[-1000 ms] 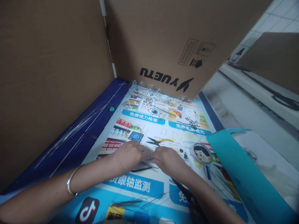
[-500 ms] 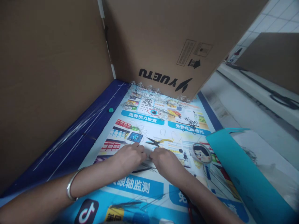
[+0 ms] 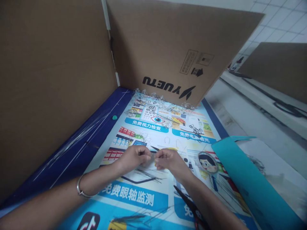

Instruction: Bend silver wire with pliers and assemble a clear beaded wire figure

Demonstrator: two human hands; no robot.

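Note:
My left hand (image 3: 137,155), with a silver bangle on its wrist, is closed in a pinch. Facing it across a narrow gap, my right hand (image 3: 168,159) is pinched too. What the fingertips hold is too fine to make out. Just behind the hands lie pliers (image 3: 155,148), mostly covered by my right hand. Thin dark wires (image 3: 150,175) are spread on the printed poster (image 3: 165,199) below my hands. Dark-bladed scissors (image 3: 185,198) lie partly under my right forearm. A few bent wire pieces (image 3: 167,140) rest beyond the pliers.
Tall cardboard panels (image 3: 57,64) stand at the left and back. Clear wire shapes (image 3: 153,99) line the back panel's foot. Long strands (image 3: 79,143) lie on the blue left edge. A teal box (image 3: 249,179) stands right, near a round face badge (image 3: 207,161). Black loops (image 3: 195,127) lie farther back.
The view has tilted up slightly. My hands have turned so that the pinched fingers show more, and they now cover more of the pliers. More of the scissors shows beside my right forearm.

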